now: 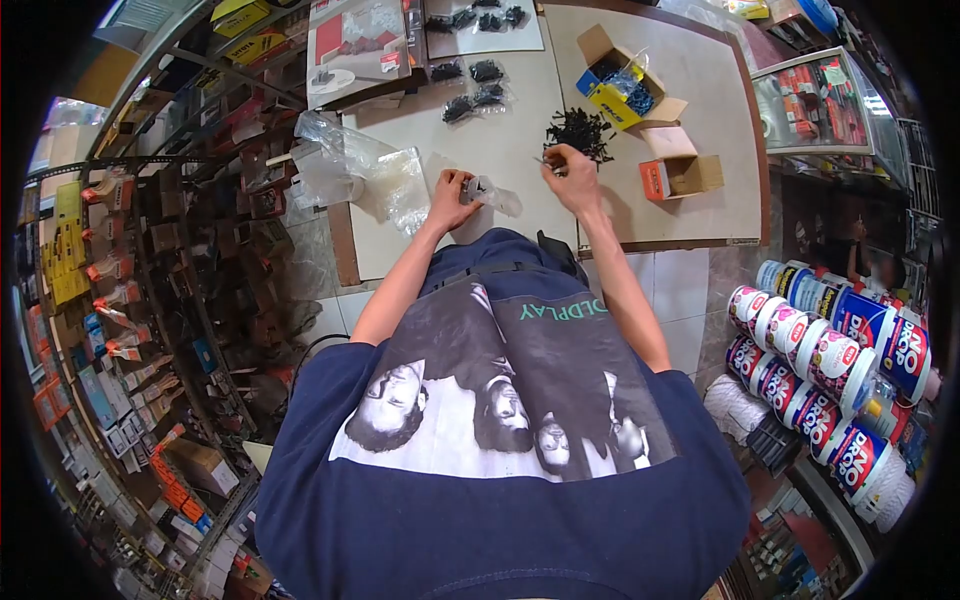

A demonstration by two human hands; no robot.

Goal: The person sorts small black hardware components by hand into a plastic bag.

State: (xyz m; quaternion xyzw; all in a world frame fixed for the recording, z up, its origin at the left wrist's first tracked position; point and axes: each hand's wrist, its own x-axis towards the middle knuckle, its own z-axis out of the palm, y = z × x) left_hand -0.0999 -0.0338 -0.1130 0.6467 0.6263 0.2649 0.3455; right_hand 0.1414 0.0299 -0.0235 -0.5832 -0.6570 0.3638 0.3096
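Observation:
A small clear plastic bag [500, 199] is in my left hand [455, 200], whose fingers are closed on its edge near the table's front. A few dark pieces show inside the bag. My right hand [572, 182] is pinched at the near side of a loose pile of black screw-like pieces [580, 132]. A small thin piece shows at its fingertips, too small to name. Behind the pile an open yellow and blue box [612, 104] lies tilted, with a bag of dark pieces in it.
An open orange box [657, 181] sits right of the pile. Clear plastic bags [402, 180] lie at the left. Filled small bags [487, 94] and a box with a picture [358, 50] are farther back. Stacked tubs [812, 350] stand at right, shelves at left.

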